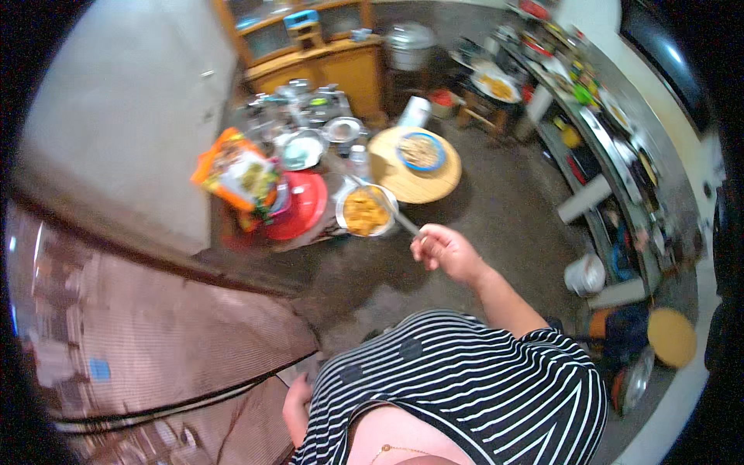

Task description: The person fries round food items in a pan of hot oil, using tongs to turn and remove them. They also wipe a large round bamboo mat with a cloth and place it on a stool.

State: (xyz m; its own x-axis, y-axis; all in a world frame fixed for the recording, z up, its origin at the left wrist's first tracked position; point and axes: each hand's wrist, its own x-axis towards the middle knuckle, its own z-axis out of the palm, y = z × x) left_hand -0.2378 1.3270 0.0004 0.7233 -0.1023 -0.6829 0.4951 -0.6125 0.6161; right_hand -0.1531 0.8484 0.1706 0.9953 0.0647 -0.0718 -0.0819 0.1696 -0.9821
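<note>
Kitchen floor (508,198), utensil (405,224) in right grip (448,252), orange packet (236,172) (print illegible)

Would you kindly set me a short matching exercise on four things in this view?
1. Right hand
2. Blue-rimmed dish
3. White bowl nearest that hand
4. Short-sleeved top

A. Filled with yellow-orange food
B. Striped black and white
C. Gripping a long, thin utensil
D. Set on a round, yellow-topped table

Right pairs: 1-C, 2-D, 3-A, 4-B.
</note>
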